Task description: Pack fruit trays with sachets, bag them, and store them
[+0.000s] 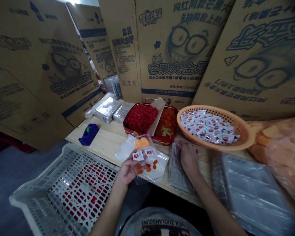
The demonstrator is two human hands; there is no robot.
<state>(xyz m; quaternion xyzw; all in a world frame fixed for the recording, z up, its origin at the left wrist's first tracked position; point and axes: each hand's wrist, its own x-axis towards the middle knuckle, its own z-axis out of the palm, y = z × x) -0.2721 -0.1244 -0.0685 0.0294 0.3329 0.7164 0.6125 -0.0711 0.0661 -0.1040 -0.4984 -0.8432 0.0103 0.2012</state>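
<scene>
My left hand (126, 172) is shut on a clear plastic bag (153, 167) above the table's front edge. The bag holds orange gummy pieces (146, 167), a paler orange cluster (142, 143) and two red-and-white sachets (138, 156). My right hand (189, 157) rests with its fingers spread on a clear plastic blister tray (178, 170), which lies on the table. An orange plastic basket (243, 131) full of small sachets sits just beyond that hand. A red tin (140, 118) behind the bag holds red pieces and orange pieces, divided by a pale card.
A blue tape dispenser (88, 134) and stacked clear trays (107, 109) stand on the wooden table (105, 141). A white plastic crate (39, 183) sits on the floor at left. More clear trays (250, 193) lie at right, below a large orange bag (282, 147). Printed cardboard sheets (172, 42) stand behind.
</scene>
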